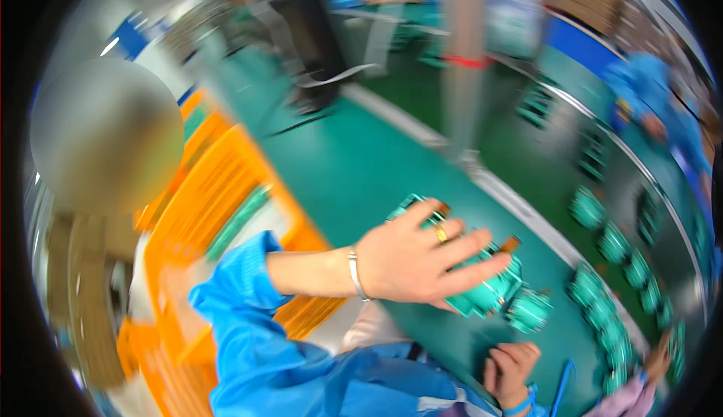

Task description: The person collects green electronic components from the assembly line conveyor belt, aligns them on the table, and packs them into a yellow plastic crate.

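My left hand, with a ring and a bracelet, reaches over the table and lies across a green plastic part with brown-orange tabs. Its fingers bend over the top of that part, and the thumb is mostly hidden. Just to the right, a smaller green part rests on the table. My right hand, a blue band at its wrist, is curled near the lower edge; whatever its fingers may hold does not show. Beside it lies a thin blue cord or stick. The picture is blurred by motion.
Orange crates stand left of the green table. A row of green parts runs along the right. Past a grey post, a metal-edged bench holds more parts. Another person's hand in a pink sleeve is at lower right; blue-sleeved co-workers sit farther off.
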`<state>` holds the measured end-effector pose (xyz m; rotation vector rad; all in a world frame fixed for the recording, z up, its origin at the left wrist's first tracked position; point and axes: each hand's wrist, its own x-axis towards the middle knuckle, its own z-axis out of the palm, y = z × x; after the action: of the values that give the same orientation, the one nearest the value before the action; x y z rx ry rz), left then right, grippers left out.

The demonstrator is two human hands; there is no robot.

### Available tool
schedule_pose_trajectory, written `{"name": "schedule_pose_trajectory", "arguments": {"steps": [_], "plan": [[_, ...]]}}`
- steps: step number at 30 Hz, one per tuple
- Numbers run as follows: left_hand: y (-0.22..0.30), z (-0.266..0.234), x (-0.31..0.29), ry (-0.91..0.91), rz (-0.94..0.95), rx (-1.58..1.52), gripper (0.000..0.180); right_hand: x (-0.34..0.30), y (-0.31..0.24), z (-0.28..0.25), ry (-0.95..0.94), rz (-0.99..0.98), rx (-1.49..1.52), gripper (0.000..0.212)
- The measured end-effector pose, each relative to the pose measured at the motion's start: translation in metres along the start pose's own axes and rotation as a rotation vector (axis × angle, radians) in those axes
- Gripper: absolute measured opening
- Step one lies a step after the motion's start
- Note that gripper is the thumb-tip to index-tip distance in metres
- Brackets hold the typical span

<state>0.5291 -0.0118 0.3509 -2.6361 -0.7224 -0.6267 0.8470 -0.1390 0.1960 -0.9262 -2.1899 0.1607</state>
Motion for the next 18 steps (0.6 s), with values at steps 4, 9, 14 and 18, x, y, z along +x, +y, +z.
{"name": "schedule_pose_trajectory", "arguments": {"steps": [4,9,14,18], "plan": [[0.015,-0.071,-0.103,-0.059,-0.225,0.172,0.066,-0.001,-0.023,0.003,0.023,0.038,-0.076,0.026],[0.003,-0.165,-0.303,-0.239,-0.982,0.578,0.084,0.013,-0.04,0.018,-0.092,-0.072,-0.044,0.03],[-0.008,-0.239,-0.542,-0.582,-1.638,0.712,0.078,0.056,-0.05,0.037,-0.116,-0.176,-0.063,0.032],[-0.01,-0.214,-0.641,-0.916,-1.825,0.59,0.085,0.077,-0.06,0.06,-0.15,-0.181,-0.155,0.031]]}}
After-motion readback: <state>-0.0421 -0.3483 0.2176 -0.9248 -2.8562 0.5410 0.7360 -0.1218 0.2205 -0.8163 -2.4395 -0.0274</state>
